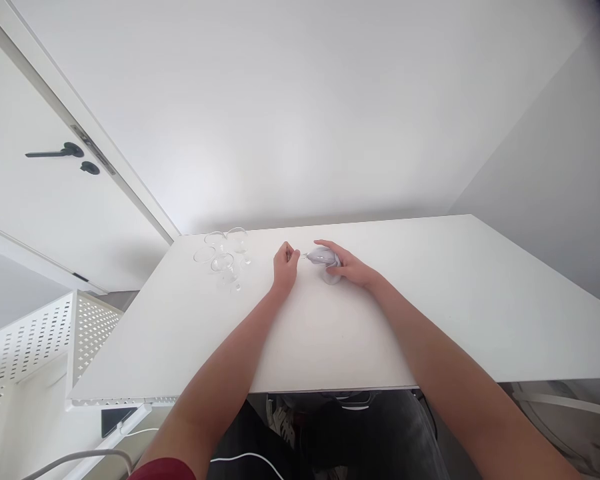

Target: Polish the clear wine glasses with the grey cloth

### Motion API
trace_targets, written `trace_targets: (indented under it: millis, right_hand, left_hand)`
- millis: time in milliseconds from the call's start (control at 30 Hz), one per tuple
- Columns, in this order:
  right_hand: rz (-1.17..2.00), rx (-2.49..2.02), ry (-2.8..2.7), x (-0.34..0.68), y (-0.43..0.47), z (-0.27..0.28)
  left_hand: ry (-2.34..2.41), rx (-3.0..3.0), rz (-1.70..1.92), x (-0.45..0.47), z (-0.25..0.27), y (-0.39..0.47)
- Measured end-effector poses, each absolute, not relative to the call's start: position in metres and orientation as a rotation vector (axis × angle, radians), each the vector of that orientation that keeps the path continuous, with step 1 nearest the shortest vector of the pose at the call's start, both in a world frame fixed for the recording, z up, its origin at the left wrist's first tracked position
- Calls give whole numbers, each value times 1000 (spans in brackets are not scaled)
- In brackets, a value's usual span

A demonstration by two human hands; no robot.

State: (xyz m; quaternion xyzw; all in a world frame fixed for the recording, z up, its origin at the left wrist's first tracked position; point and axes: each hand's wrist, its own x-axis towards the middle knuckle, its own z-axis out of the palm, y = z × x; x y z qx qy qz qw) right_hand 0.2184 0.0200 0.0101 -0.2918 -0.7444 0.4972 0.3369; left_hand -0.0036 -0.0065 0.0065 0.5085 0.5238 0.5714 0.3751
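A clear stemmed glass [321,255] is held on its side above the table, its bowl toward the right. My left hand [285,262] is closed around the stem end, and its fingers hide the foot. My right hand [347,265] grips a pale grey cloth [333,275] against the bowl, with the fingers curved about it. Part of the cloth hangs below the bowl; whether some is inside the glass I cannot tell. To the left of my left hand, several clear stemmed glasses [223,262] stand close together.
The white table [380,347] reaches back to the pale wall. At the far left is a white door with a dark handle [63,151]. White perforated panels [30,340] stand beside the table's left edge. A white cable [247,456] runs below the front edge.
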Motion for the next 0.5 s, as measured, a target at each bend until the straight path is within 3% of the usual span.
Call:
trace_targets:
  millis: [500]
  right_hand:
    - [1248, -799, -1834, 212, 18, 11]
  left_hand:
    - [1370, 1152, 1427, -3, 5, -3]
